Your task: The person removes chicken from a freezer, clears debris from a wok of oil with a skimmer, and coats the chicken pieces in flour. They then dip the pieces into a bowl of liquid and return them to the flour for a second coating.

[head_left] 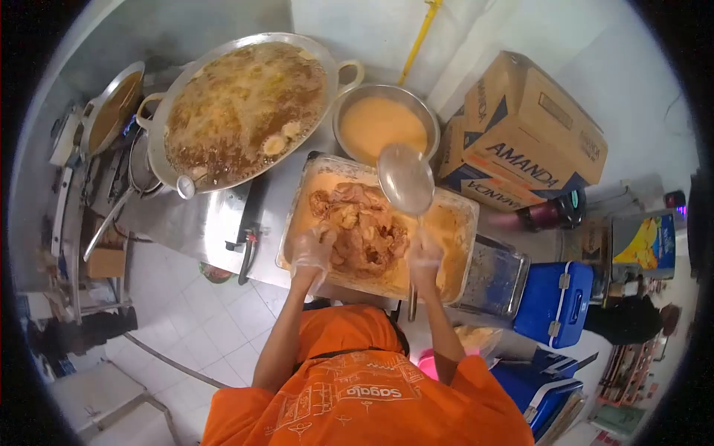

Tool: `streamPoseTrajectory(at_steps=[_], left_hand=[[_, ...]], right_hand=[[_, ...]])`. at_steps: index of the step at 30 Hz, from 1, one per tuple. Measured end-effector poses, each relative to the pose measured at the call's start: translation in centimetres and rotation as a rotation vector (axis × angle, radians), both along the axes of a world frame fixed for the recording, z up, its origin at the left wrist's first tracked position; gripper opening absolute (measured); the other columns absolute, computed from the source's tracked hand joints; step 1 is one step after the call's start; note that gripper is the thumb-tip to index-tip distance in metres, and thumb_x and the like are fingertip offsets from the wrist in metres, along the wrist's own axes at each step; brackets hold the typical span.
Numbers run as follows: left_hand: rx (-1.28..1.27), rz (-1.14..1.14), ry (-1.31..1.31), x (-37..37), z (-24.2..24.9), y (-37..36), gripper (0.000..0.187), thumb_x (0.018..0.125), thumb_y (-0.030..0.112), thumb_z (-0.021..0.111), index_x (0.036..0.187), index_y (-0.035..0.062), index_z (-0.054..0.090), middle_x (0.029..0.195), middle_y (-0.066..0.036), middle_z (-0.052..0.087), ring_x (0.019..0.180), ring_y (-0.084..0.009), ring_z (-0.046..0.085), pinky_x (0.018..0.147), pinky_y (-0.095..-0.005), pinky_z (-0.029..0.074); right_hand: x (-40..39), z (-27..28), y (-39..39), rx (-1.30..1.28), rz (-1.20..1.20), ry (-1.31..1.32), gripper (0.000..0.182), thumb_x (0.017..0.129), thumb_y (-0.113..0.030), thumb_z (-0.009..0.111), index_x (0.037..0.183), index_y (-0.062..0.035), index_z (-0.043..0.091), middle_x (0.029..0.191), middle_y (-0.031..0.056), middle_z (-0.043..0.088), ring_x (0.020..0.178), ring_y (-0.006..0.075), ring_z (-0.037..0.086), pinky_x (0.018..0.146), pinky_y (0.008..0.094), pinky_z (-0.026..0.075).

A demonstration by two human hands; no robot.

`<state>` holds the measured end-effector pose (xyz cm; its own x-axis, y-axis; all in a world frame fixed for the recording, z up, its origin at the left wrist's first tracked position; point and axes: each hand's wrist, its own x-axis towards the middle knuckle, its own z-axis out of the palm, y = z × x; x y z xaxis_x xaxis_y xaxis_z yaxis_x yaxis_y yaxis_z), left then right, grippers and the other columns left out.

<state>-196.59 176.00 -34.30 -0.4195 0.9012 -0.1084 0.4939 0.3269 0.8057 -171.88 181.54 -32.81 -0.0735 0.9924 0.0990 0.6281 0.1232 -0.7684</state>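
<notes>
Overhead view, person in orange shirt at a steel table [195, 223]. Left hand [312, 251], in a clear glove, rests in the tray [461, 245] of battered chicken pieces [362, 227], fingers curled narrow around a piece at the near left of the heap. Right hand [425, 260], also gloved, has its fingers closed on the handle of a skimmer ladle [406, 178], whose bowl hangs above the tray's far edge, just short of the metal bowl of orange batter [383, 126]. Beyond the tray's far left corner sits a large wok of bubbling oil [242, 108] with pieces frying. Risks, as judged: wet batter dropped into that oil could spit toward the hands and forearms; thin gloves give little protection; slick gloves could let a piece or the ladle slip; the tray overhangs the table's near edge and could tip if leaned on. Surroundings: a second pan [111, 111] on a burner far left, cardboard box [528, 134] marked AMANDA to the right, blue cooler [554, 301] below, pale tiled floor [216, 327], white walls.
</notes>
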Motion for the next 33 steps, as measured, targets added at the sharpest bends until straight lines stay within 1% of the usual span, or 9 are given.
streamPoseTrajectory(at_steps=[3,5,6,9,12,20,28,31,33], left_hand=[[-0.044,0.034,0.166,0.2,-1.6,-0.4,0.034,0.088,0.035,0.063,0.101,0.0037,0.07,0.08,-0.025,0.067,0.074,-0.0385,0.067,0.066,-0.0437,0.051],[-0.077,-0.019,0.096,1.7,2.9,-0.3,0.033,0.089,0.034,0.063,0.099,0.0035,0.071,0.074,-0.024,0.066,0.069,-0.0371,0.067,0.064,-0.0434,0.051],[-0.099,-0.028,0.019,2.6,4.4,-0.1,0.032,0.09,0.033,0.062,0.097,0.0034,0.071,0.068,-0.024,0.065,0.063,-0.0356,0.066,0.062,-0.043,0.051],[-0.241,0.005,0.489,3.6,1.9,-0.4,0.03,0.092,0.031,0.062,0.093,0.0031,0.072,0.062,-0.022,0.063,0.058,-0.0326,0.065,0.06,-0.0416,0.051],[0.023,-0.168,0.376,4.9,3.0,-0.5,0.03,0.093,0.031,0.062,0.093,0.0024,0.071,0.071,-0.019,0.067,0.061,-0.0304,0.065,0.059,-0.0386,0.05],[0.188,-0.496,0.053,10.9,-2.2,1.0,0.02,0.092,0.019,0.059,0.097,0.0018,0.069,0.081,-0.019,0.067,0.075,-0.0306,0.067,0.07,-0.0363,0.051],[0.091,-1.305,0.068,28.2,3.8,0.5,0.017,0.087,0.018,0.063,0.101,0.01,0.068,0.105,-0.013,0.069,0.092,-0.0318,0.066,0.077,-0.0383,0.051],[-0.152,-1.741,0.102,33.6,12.1,-2.5,0.029,0.091,0.032,0.059,0.112,0.0131,0.066,0.108,-0.014,0.068,0.097,-0.0338,0.066,0.082,-0.0419,0.051],[-0.008,-1.85,0.211,36.6,3.9,-5.6,0.033,0.093,0.036,0.054,0.117,0.0154,0.063,0.108,-0.013,0.068,0.099,-0.0339,0.065,0.084,-0.0425,0.051]], right_hand=[[-3.4,-1.3,8.0,-0.074,-0.169,0.13,0.033,0.095,-0.029,0.055,0.081,-0.0016,0.065,0.062,0.0122,0.058,0.054,0.0207,0.056,0.051,0.0365,0.044],[-5.2,-7.2,15.3,-0.422,-0.115,0.494,0.029,0.092,-0.034,0.059,0.099,-0.0077,0.068,0.071,0.0106,0.062,0.07,0.0258,0.061,0.06,0.0401,0.046],[-6.5,-10.5,17.9,0.173,-0.011,0.003,0.039,0.093,-0.042,0.054,0.095,-0.0061,0.069,0.078,0.0136,0.067,0.076,0.0291,0.063,0.067,0.0446,0.047],[-9.6,-10.1,22.1,-0.313,0.012,0.059,0.059,0.1,-0.046,0.035,0.085,-0.0001,0.068,0.08,0.0186,0.068,0.077,0.0352,0.066,0.075,0.0482,0.049],[-11.5,-6.7,20.8,-0.131,-0.128,0.07,0.048,0.1,-0.037,0.038,0.086,-0.0016,0.066,0.08,0.0208,0.066,0.079,0.0381,0.065,0.074,0.048,0.049],[-2.0,1.2,2.7,0.608,-0.349,0.318,0.017,0.09,-0.02,0.059,0.091,-0.0031,0.062,0.076,0.0175,0.058,0.071,0.0365,0.059,0.065,0.0455,0.048],[17.7,10.0,-17.2,-0.06,-0.993,-0.719,0.022,0.086,-0.021,0.061,0.103,-0.0091,0.067,0.099,0.0126,0.065,0.09,0.0331,0.061,0.076,0.0441,0.049],[21.5,7.8,-22.4,0.17,-1.258,-0.626,0.025,0.09,-0.027,0.059,0.104,-0.0086,0.069,0.101,0.013,0.067,0.092,0.0349,0.063,0.08,0.0442,0.049],[21.2,9.6,-24.9,0.075,-1.45,-0.445,0.03,0.092,-0.03,0.057,0.109,-0.0078,0.068,0.106,0.015,0.067,0.095,0.0362,0.063,0.085,0.0431,0.049]])
